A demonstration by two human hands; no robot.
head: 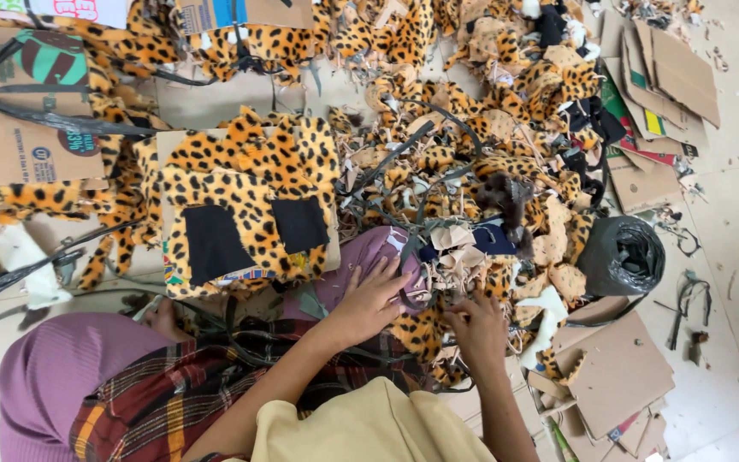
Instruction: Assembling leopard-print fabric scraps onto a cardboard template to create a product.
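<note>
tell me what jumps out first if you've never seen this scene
A sea of leopard-print plush fabric scraps covers the floor. At its left lies a leopard-print piece with two black patches. Below centre, the left hand and right hand dig into the pile, beside a black plastic bag.

The scraps point(438, 171) are plush leopard-print cloth, short-piled and soft-looking, some showing a pale matt backing. The stack point(245, 201) of cut pieces is the same fuzzy fabric, with two flat black cloth patches point(215, 244). The left hand point(369, 299) lies on smooth mauve cloth point(369, 252); the right hand point(479, 329) is in the furry scraps. The boxes point(10, 111) and sheets point(622, 372) are matt brown cardboard. The bag point(624, 254) is glossy, crinkled black plastic. The straps point(412, 141) look like smooth dark plastic.
</note>
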